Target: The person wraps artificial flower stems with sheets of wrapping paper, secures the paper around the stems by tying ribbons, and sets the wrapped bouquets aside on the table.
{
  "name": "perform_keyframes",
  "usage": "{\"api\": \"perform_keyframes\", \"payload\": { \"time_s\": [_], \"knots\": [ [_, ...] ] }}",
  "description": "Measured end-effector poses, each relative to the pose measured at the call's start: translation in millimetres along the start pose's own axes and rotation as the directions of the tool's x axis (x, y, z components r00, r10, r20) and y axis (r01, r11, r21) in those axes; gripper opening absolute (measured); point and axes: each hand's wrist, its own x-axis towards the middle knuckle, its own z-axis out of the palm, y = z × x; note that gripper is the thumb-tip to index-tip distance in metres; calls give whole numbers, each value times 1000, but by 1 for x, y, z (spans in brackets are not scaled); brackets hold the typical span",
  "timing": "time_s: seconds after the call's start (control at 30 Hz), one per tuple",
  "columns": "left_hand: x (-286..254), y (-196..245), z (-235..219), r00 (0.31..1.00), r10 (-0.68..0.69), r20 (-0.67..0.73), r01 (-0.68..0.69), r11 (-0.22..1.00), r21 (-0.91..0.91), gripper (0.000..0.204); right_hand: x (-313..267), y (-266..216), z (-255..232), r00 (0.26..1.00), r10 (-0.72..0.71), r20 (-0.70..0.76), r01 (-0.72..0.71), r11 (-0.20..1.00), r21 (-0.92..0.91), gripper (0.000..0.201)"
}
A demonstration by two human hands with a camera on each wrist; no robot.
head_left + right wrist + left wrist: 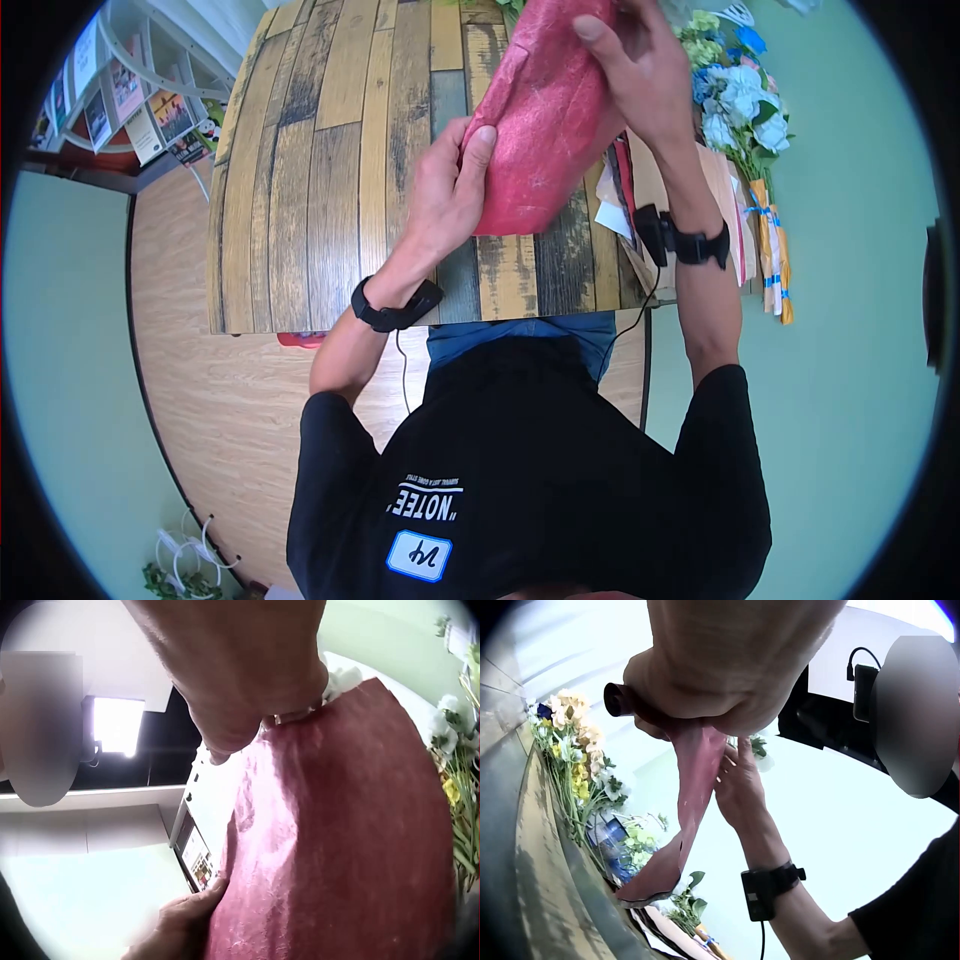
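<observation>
A crinkled pinkish-red sheet of wrapping paper point(545, 130) is held up over the table, folded along its left side. My left hand point(445, 195) grips that side, thumb on the front face. In the left wrist view, a rolled end of the paper point(617, 700) sticks out beside this hand. My right hand point(645, 85) lies against the upper right part of the paper, thumb spread apart, and its fingers look mostly straight in the left wrist view. White petals point(341, 681) show behind the top edge in the right wrist view.
Blue and white artificial flowers point(745, 100) lie at the table's right side, near paper-wrapped stems point(770, 250). Flat brown paper sheets point(715, 190) lie under my right forearm. Cream and yellow flowers point(574, 724) stand farther back. A book rack point(130, 90) stands left of the wooden table point(330, 190).
</observation>
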Motion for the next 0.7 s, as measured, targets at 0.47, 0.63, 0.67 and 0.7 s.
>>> {"api": "perform_keyframes", "payload": {
  "time_s": [0.47, 0.63, 0.67, 0.7],
  "knots": [
    [-20, 0, 36, 956, -196, 220, 293, 712, -638, 34, 13, -10, -37, 842, 373, 390, -351, 927, -130, 38],
    [-17, 10, 45, 940, -227, 253, 340, 627, -701, 35, 7, 3, -45, 780, 433, 451, -394, 900, -184, 38],
    [-16, 11, 46, 939, -230, 255, 343, 613, -711, 36, 6, 5, -46, 766, 458, 452, -400, 889, -223, 38],
    [-15, 10, 47, 939, -228, 258, 345, 615, -709, 36, 5, 7, -47, 753, 480, 450, -402, 877, -262, 37]
  ]
}}
